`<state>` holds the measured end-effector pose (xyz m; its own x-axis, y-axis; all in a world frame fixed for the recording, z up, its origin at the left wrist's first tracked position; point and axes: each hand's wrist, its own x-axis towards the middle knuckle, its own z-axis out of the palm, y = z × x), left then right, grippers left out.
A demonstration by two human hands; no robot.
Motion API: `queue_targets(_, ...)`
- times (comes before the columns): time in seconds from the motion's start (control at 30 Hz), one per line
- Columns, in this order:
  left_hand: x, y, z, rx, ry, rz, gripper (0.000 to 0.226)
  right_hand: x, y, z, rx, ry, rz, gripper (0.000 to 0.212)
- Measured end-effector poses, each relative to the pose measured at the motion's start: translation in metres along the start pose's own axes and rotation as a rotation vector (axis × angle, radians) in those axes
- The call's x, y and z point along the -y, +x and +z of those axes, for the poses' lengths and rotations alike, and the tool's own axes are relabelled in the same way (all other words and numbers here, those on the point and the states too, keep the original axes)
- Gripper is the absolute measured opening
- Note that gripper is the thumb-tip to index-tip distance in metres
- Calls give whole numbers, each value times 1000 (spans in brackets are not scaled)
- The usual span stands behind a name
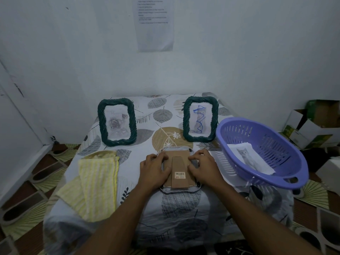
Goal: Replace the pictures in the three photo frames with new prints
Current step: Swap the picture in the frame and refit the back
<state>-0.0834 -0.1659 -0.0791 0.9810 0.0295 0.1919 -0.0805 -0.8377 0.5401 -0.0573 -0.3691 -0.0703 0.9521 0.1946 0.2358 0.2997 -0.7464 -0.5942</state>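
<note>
On the surface (180, 208), which is draped in a white cloth printed with grey and ochre leaves, a face-down photo frame (176, 154) lies flat at the centre. Its brown cardboard backing faces up, and the folding strut (179, 164) along the middle carries a barcode sticker (180, 175).

The person's left hand (154, 170) sits at the frame's nine o'clock side. Its fingers (156, 157) are bent over the left edge of the backing and the thumb lies across the cardboard. The right hand (204, 166) mirrors it at three o'clock, with its fingers (197, 156) curled close together on the upper right edge, so the frame is held between the two hands.

At eleven o'clock from it a dark green woven photo frame (101, 124) stands upright, showing a pale picture of roses. At one o'clock a second dark green woven frame (186, 120) stands upright, its picture scribbled over in blue.

At three o'clock, near the right hand, a lilac slotted plastic basket (272, 144) sits tilted at the surface's edge with a cat print (248, 159) lying inside it. At nine o'clock a folded yellow-and-white striped cloth (97, 183) lies flat.

A printed paper sheet (154, 24) hangs on the wall at twelve o'clock. Opened cardboard boxes (309, 126) are piled on the floor at the far right.
</note>
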Motion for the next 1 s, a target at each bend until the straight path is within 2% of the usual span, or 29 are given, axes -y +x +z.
queue_targets(0.13, -2, -1, 1, -18, 40, 11, 29, 0, 4, -3, 40, -15, 10, 32)
queue_targets(0.27, -1, -3, 3, -46, 60, 24, 31, 0, 14, -7, 102, -53, 29, 45)
queue_targets(0.5, 2, -4, 4, -24, 59, 26, 45, 3, 21, -2, 102, -123, 66, 45)
queue_targets(0.7, 5, -3, 5, -24, 64, 30, 42, 3, 22, 2, 99, -114, 153, 48)
queue_targets(1.0, 3, -3, 5, -18, 63, 28, 34, 4, 24, 1, 124, -136, 134, 46)
